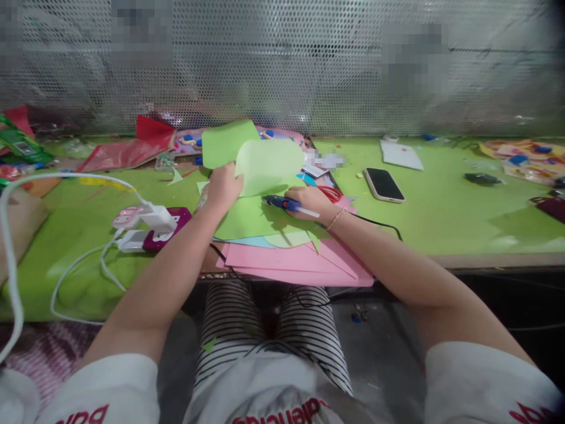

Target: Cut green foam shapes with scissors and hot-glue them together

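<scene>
My left hand (pixel 224 187) pinches the left edge of a light green paper sheet (pixel 270 166), which is lifted and curves to the right. In my right hand (pixel 312 201) is a blue hot glue gun (pixel 282 203) with a white glue stick poking out of its back; its nozzle points left, just below the lifted paper. Underneath lies a brighter green paper (pixel 247 221). Another green sheet (pixel 227 141) stands behind my left hand. Pink paper sheets (pixel 286 262) lie along the table's front edge. Red-handled scissors (pixel 331 193) are partly hidden behind my right hand.
A purple power strip (pixel 180 219) with white chargers and cables stands left of my left forearm. A phone (pixel 384 185) and a white pad (pixel 401 154) lie to the right. Another person's arm (pixel 22 218) rests at far left. A perforated metal panel (pixel 282 70) closes the back.
</scene>
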`<state>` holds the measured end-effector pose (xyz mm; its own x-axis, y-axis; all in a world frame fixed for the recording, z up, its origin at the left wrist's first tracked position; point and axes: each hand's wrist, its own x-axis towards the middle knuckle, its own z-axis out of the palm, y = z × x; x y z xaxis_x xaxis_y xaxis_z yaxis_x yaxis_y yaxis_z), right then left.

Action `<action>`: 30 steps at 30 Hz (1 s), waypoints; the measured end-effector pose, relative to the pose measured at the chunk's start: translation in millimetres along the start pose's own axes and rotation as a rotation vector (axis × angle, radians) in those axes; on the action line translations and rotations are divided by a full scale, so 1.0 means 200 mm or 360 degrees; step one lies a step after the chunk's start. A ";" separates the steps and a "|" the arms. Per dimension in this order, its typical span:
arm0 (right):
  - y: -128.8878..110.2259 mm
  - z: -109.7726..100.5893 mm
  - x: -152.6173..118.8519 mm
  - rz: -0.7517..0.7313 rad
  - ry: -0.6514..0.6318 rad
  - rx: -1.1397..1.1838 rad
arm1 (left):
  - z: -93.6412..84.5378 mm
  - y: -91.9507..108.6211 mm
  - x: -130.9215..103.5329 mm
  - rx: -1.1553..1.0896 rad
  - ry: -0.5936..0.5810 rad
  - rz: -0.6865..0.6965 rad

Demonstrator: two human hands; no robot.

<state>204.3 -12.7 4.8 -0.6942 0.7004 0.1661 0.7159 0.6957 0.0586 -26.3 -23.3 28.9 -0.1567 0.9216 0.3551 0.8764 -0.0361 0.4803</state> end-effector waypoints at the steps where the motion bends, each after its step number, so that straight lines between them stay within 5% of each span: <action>1: 0.00 0.00 0.00 0.0001 -0.0010 -0.0006 | 0.00 0.00 0.00 0.0033 0.0032 -0.0006; 30: -0.01 -0.02 0.00 0.0010 -0.0077 -0.0054 | -0.08 -0.02 -0.01 0.0366 0.0107 -0.0049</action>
<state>203.5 -14.9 9.3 -0.6921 0.7120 0.1188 0.7216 0.6862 0.0911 -37.1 -30.5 39.8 -0.2081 0.8928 0.3995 0.9501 0.0876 0.2993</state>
